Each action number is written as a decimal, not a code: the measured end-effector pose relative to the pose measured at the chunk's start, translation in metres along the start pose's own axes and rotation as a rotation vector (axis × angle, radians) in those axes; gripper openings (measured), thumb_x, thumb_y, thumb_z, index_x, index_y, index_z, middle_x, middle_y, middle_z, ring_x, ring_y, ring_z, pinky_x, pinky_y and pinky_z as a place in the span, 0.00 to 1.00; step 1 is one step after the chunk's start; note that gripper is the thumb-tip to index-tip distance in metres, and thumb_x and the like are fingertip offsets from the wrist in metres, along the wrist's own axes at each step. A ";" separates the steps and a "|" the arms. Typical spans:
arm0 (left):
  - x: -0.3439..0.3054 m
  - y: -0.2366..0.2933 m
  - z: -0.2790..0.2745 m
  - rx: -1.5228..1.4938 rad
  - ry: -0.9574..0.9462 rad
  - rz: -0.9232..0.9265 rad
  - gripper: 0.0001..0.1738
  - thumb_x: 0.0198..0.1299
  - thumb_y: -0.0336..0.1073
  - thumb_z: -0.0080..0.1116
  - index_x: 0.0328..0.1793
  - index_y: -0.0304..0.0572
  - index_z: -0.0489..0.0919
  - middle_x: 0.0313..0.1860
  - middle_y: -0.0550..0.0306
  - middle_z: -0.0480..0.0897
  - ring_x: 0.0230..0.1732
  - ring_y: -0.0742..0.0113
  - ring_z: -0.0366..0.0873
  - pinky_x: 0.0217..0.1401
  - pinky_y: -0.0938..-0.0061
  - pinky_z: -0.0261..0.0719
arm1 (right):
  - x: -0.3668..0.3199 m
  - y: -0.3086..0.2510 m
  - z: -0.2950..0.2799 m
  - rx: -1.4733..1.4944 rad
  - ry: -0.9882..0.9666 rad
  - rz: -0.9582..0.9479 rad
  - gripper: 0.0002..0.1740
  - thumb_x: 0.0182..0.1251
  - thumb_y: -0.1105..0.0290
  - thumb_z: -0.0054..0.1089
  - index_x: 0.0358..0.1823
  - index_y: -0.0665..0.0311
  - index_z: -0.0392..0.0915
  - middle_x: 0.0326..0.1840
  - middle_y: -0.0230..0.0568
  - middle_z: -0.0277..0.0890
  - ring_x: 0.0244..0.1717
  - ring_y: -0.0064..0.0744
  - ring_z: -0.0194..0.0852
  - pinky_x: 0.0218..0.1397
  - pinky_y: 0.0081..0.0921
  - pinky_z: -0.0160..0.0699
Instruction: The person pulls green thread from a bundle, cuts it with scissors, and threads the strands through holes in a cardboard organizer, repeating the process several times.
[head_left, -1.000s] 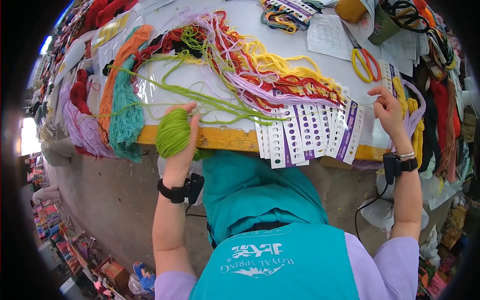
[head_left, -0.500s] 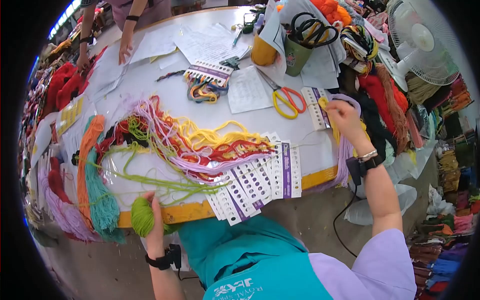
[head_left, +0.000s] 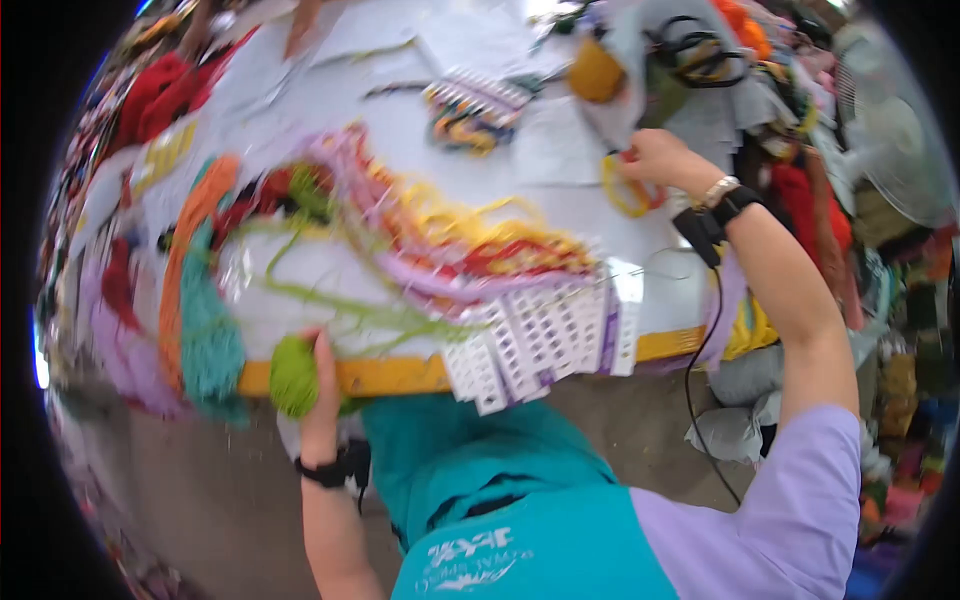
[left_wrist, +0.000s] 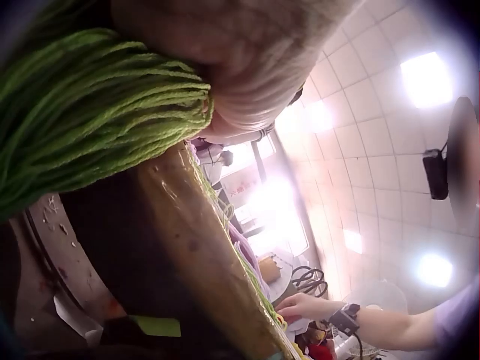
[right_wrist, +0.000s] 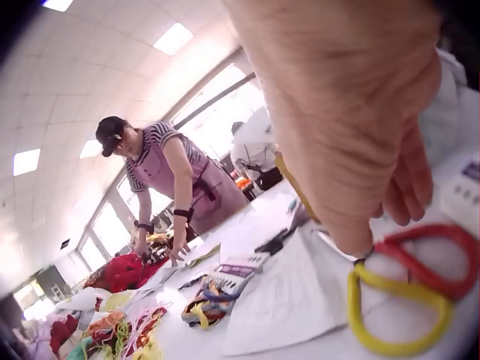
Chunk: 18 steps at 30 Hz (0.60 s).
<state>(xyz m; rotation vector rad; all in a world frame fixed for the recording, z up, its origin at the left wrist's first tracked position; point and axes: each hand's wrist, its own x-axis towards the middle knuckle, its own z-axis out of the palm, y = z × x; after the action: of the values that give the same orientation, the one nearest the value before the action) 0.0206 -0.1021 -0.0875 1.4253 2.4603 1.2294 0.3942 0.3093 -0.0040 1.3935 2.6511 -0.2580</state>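
My left hand (head_left: 322,402) grips a bright green yarn skein (head_left: 293,376) at the table's front edge; its looped strands (left_wrist: 112,112) fill the upper left of the left wrist view. Loose green strands (head_left: 345,300) run from that side toward the white and purple punched thread cards (head_left: 540,335). At the back right, my right hand (head_left: 675,163) is over the scissors (head_left: 611,188) with yellow and red handles. In the right wrist view the thumb is at the base of the scissors' yellow handle (right_wrist: 401,349), pinching there; the index fingertip is hidden.
Lilac, red and yellow thread hanks (head_left: 470,250) lie across the table. Orange (head_left: 195,220) and teal hanks (head_left: 212,320) hang over its left edge. A card with multicoloured threads (head_left: 475,110) and papers (head_left: 560,140) lie farther back. Another person (right_wrist: 184,165) leans over red yarn (right_wrist: 124,270).
My right hand has left the thread beside the cards, passed near the yellow and lilac hanks at the right, and moved back to the scissors. My left hand keeps the green skein.
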 end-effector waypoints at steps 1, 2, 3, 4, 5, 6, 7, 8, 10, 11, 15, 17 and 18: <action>0.001 0.006 -0.002 -0.063 -0.024 -0.046 0.10 0.68 0.35 0.56 0.45 0.36 0.80 0.37 0.55 0.82 0.39 0.66 0.78 0.45 0.71 0.74 | -0.012 -0.021 0.005 0.047 -0.005 0.078 0.19 0.53 0.61 0.63 0.39 0.70 0.76 0.35 0.60 0.80 0.41 0.57 0.81 0.43 0.45 0.79; 0.001 0.002 -0.001 -0.066 -0.013 -0.018 0.10 0.68 0.35 0.56 0.45 0.36 0.80 0.36 0.56 0.82 0.39 0.67 0.77 0.45 0.72 0.74 | -0.012 -0.027 0.017 0.006 0.034 0.098 0.19 0.54 0.66 0.61 0.44 0.68 0.71 0.37 0.59 0.81 0.42 0.58 0.81 0.43 0.47 0.79; 0.001 -0.004 0.001 -0.100 -0.018 -0.052 0.09 0.67 0.35 0.56 0.45 0.36 0.80 0.37 0.58 0.81 0.40 0.70 0.77 0.46 0.73 0.74 | -0.020 -0.042 0.013 0.094 0.018 0.186 0.19 0.53 0.69 0.59 0.45 0.67 0.68 0.36 0.60 0.80 0.42 0.60 0.81 0.43 0.49 0.78; 0.003 -0.003 0.000 -0.133 -0.011 -0.036 0.09 0.67 0.34 0.56 0.45 0.36 0.80 0.37 0.59 0.81 0.40 0.71 0.76 0.46 0.74 0.74 | -0.014 -0.025 0.030 0.057 0.117 0.108 0.21 0.51 0.70 0.60 0.47 0.66 0.67 0.37 0.61 0.80 0.42 0.61 0.80 0.42 0.50 0.77; 0.004 -0.001 -0.001 -0.171 -0.007 -0.015 0.09 0.67 0.34 0.57 0.46 0.35 0.80 0.38 0.59 0.81 0.41 0.72 0.76 0.46 0.75 0.74 | -0.015 -0.023 0.033 0.018 0.122 0.119 0.23 0.50 0.70 0.61 0.48 0.66 0.65 0.39 0.61 0.79 0.44 0.62 0.79 0.44 0.50 0.76; 0.005 0.001 -0.004 -0.221 -0.034 -0.054 0.09 0.67 0.33 0.57 0.45 0.35 0.80 0.38 0.59 0.81 0.41 0.72 0.76 0.46 0.76 0.73 | -0.024 -0.040 0.021 0.016 0.087 0.201 0.23 0.51 0.68 0.61 0.48 0.65 0.66 0.41 0.60 0.79 0.45 0.61 0.79 0.45 0.49 0.75; 0.008 0.006 -0.008 -0.277 -0.062 -0.090 0.08 0.66 0.33 0.57 0.45 0.35 0.80 0.38 0.59 0.81 0.41 0.73 0.76 0.47 0.76 0.73 | -0.019 -0.024 0.033 0.079 0.179 0.156 0.23 0.52 0.68 0.61 0.49 0.65 0.65 0.41 0.59 0.79 0.45 0.62 0.78 0.45 0.48 0.75; 0.009 0.010 -0.012 -0.338 -0.093 -0.123 0.08 0.66 0.33 0.57 0.45 0.35 0.80 0.38 0.59 0.81 0.42 0.73 0.76 0.47 0.76 0.73 | -0.016 -0.003 0.043 0.143 0.273 0.117 0.22 0.54 0.67 0.60 0.49 0.64 0.65 0.40 0.58 0.79 0.45 0.63 0.78 0.46 0.48 0.74; 0.009 0.013 -0.016 -0.369 -0.090 -0.069 0.06 0.64 0.31 0.59 0.44 0.35 0.81 0.38 0.59 0.80 0.38 0.72 0.75 0.43 0.76 0.74 | -0.031 -0.002 0.035 0.152 0.333 0.094 0.23 0.55 0.65 0.61 0.51 0.64 0.66 0.39 0.56 0.79 0.42 0.59 0.79 0.44 0.43 0.75; 0.009 0.016 -0.018 -0.387 -0.088 -0.039 0.06 0.62 0.29 0.61 0.43 0.36 0.81 0.37 0.59 0.79 0.37 0.72 0.75 0.42 0.76 0.74 | -0.042 -0.005 0.026 0.155 0.366 0.084 0.24 0.56 0.64 0.62 0.51 0.63 0.66 0.38 0.55 0.79 0.41 0.57 0.80 0.43 0.41 0.75; 0.002 0.043 -0.020 -0.388 -0.146 0.035 0.05 0.61 0.27 0.62 0.42 0.36 0.81 0.38 0.59 0.76 0.36 0.72 0.73 0.39 0.77 0.72 | -0.104 -0.037 0.010 0.333 0.270 0.264 0.19 0.60 0.67 0.64 0.49 0.65 0.70 0.36 0.40 0.76 0.37 0.29 0.77 0.39 0.24 0.73; 0.001 0.052 -0.016 -0.392 -0.152 0.052 0.04 0.61 0.27 0.62 0.42 0.38 0.81 0.37 0.59 0.73 0.33 0.72 0.70 0.37 0.78 0.70 | -0.130 -0.028 0.022 0.489 0.263 0.239 0.15 0.63 0.69 0.65 0.47 0.65 0.72 0.36 0.32 0.74 0.36 0.16 0.72 0.37 0.16 0.71; 0.001 0.054 -0.014 -0.382 -0.152 0.068 0.04 0.61 0.27 0.62 0.42 0.38 0.81 0.36 0.60 0.72 0.33 0.72 0.69 0.37 0.78 0.70 | -0.145 -0.036 0.022 0.575 0.227 0.191 0.13 0.64 0.71 0.64 0.46 0.66 0.72 0.36 0.30 0.73 0.35 0.14 0.70 0.37 0.14 0.70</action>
<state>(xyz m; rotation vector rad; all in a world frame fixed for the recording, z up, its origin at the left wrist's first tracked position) 0.0523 -0.0957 -0.0424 1.4402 1.9611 1.4461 0.4473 0.1684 0.0060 1.9234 2.7088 -0.9506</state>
